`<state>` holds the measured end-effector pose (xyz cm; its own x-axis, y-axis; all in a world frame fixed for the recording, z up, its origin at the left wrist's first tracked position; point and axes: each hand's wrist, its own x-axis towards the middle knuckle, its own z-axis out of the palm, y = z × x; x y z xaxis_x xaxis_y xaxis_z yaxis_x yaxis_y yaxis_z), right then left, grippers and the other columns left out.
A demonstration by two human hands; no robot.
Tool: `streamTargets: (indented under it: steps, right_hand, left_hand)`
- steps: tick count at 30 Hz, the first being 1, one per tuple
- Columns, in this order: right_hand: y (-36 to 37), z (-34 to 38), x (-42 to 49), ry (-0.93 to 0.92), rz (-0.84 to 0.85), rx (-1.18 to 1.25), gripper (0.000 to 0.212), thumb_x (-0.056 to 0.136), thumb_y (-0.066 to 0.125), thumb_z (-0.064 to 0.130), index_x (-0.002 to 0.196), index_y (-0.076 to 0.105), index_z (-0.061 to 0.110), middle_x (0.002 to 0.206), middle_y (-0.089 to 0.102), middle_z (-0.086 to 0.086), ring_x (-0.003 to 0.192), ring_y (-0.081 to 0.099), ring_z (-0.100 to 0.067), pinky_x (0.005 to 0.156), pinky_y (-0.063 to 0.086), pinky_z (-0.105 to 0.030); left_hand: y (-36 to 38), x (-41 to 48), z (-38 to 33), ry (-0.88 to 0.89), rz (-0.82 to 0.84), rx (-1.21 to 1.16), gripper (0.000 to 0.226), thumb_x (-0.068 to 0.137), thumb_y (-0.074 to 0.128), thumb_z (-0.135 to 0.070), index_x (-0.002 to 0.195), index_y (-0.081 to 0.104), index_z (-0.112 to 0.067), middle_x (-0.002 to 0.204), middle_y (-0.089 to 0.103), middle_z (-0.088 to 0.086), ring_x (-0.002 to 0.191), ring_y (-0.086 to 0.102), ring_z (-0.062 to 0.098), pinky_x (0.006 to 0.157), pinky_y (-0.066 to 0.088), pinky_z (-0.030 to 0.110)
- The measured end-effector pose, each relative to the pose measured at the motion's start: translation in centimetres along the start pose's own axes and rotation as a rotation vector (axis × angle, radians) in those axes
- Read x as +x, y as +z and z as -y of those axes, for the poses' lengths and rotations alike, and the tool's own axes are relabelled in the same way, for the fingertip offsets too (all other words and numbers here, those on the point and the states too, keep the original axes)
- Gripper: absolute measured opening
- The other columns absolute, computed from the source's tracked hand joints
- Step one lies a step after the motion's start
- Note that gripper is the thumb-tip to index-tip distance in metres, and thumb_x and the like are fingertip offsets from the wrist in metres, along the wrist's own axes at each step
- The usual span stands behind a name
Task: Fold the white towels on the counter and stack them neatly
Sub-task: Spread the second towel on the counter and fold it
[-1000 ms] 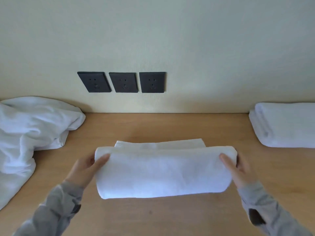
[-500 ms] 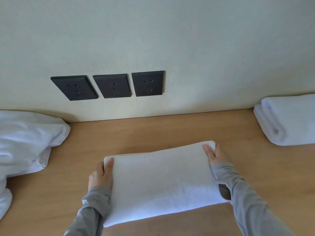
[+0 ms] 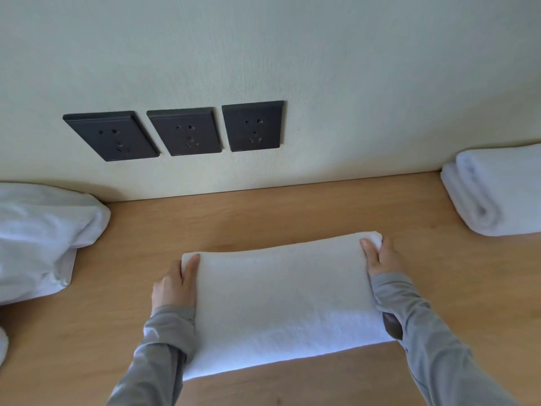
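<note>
A folded white towel (image 3: 281, 300) lies flat on the wooden counter (image 3: 292, 212) in the middle of the view. My left hand (image 3: 174, 284) grips its far left corner, thumb on top of the cloth. My right hand (image 3: 380, 256) grips the far right corner the same way. A stack of folded white towels (image 3: 497, 191) sits at the right against the wall. A heap of unfolded white towels (image 3: 38, 238) lies at the left.
The pale wall (image 3: 292, 54) rises right behind the counter, with three dark power sockets (image 3: 181, 131) above the towel. Bare counter shows between the folded towel and each pile.
The towel's near half has been folded over onto the far half and laid flat. My hands moved with it toward the wall. The camera tilted and shifted.
</note>
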<state>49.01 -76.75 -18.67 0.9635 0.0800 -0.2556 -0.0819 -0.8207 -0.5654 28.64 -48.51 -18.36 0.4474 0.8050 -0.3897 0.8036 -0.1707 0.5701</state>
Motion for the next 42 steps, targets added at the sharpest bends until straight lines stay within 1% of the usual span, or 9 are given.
streamTargets:
  steps: [4,8,11,15,17,25,33,38,42]
  right_hand:
    - [0.2,0.9,-0.5,0.011,-0.036,-0.102,0.051,0.095,0.044,0.037,0.135,0.036,0.006,0.102,0.058,-0.023,0.094,0.056,-0.038,0.076,0.041,-0.038]
    - [-0.3,2.3,-1.8,-0.157,-0.201,-0.501,0.054,0.093,0.048,0.031,0.142,0.033,0.014,0.140,0.043,-0.017,0.125,0.040,-0.035,0.097,0.035,-0.049]
    - [-0.1,4.8,-3.9,-0.385,-0.207,-0.533,0.051,0.089,0.048,0.011,0.139,0.042,0.011,0.150,0.034,-0.012,0.139,0.028,-0.034,0.110,0.020,-0.056]
    - [2.4,6.4,-9.2,-0.773,-0.149,-0.514,0.044,0.088,0.034,0.016,0.122,0.061,0.008,0.135,0.055,-0.007,0.128,0.048,-0.027,0.109,0.027,-0.056]
    - [3.3,5.4,-10.4,-0.827,-0.046,-0.618,0.048,0.090,0.032,0.026,0.124,0.061,0.010,0.135,0.055,-0.004,0.128,0.048,-0.024,0.104,0.026,-0.049]
    - [2.2,2.3,-8.9,-0.753,0.082,-0.740,0.060,0.093,0.023,0.042,0.140,0.041,0.011,0.148,0.038,-0.001,0.137,0.035,-0.020,0.107,0.020,-0.046]
    - [0.7,0.0,-7.3,-0.649,0.084,-0.721,0.063,0.094,0.015,0.044,0.146,0.023,0.008,0.154,0.021,-0.005,0.142,0.020,-0.023,0.112,0.012,-0.041]
    - [0.4,-0.3,-6.9,-0.645,0.126,-0.716,0.061,0.093,0.001,0.049,0.143,-0.017,0.019,0.155,-0.017,0.005,0.142,-0.018,-0.013,0.118,-0.010,-0.034]
    - [-1.4,0.3,-9.1,-0.562,0.059,-0.219,0.063,0.096,0.046,0.029,0.148,0.014,0.013,0.154,0.008,0.005,0.144,0.008,-0.012,0.118,0.007,-0.031]
  left_hand:
    - [-0.7,-1.2,-1.3,-0.020,-0.050,0.188,0.053,0.092,0.033,-0.056,0.116,0.048,-0.011,0.111,0.057,0.022,0.088,0.052,0.038,0.075,0.038,0.040]
    - [-0.7,-5.4,-3.9,0.357,-0.289,0.433,0.054,0.093,0.041,-0.043,0.138,0.043,-0.013,0.142,0.043,0.015,0.125,0.044,0.040,0.095,0.040,0.054]
    - [3.3,-10.7,-6.3,0.691,-0.130,0.517,0.058,0.093,0.026,-0.042,0.139,0.043,-0.013,0.149,0.037,0.012,0.136,0.034,0.035,0.109,0.029,0.053]
    - [7.5,-11.4,-5.7,0.660,0.094,0.640,0.064,0.085,-0.013,-0.043,0.147,-0.013,-0.026,0.157,-0.017,-0.001,0.141,-0.021,0.024,0.115,-0.012,0.049]
    - [8.3,-10.5,-4.7,0.664,0.073,0.729,0.063,0.085,-0.014,-0.039,0.146,-0.018,-0.024,0.154,-0.024,-0.001,0.140,-0.025,0.023,0.115,-0.011,0.050]
    - [4.8,-9.2,-3.5,0.740,0.064,0.694,0.061,0.091,0.022,-0.045,0.144,0.035,-0.018,0.150,0.031,-0.001,0.138,0.034,0.023,0.111,0.017,0.047]
    - [1.8,-7.0,0.9,0.631,0.043,0.723,0.068,0.093,0.005,-0.056,0.150,0.016,-0.019,0.157,0.015,-0.002,0.144,0.013,0.020,0.115,0.009,0.044]
    - [1.5,-6.9,1.0,0.619,0.036,0.734,0.079,0.078,-0.026,-0.062,0.147,-0.015,-0.026,0.156,-0.015,-0.007,0.143,-0.017,0.016,0.118,-0.008,0.039]
    - [0.3,-9.2,0.1,0.612,0.008,0.504,0.082,0.076,-0.020,-0.069,0.146,-0.013,-0.024,0.155,-0.017,-0.005,0.142,-0.019,0.016,0.116,-0.012,0.034]
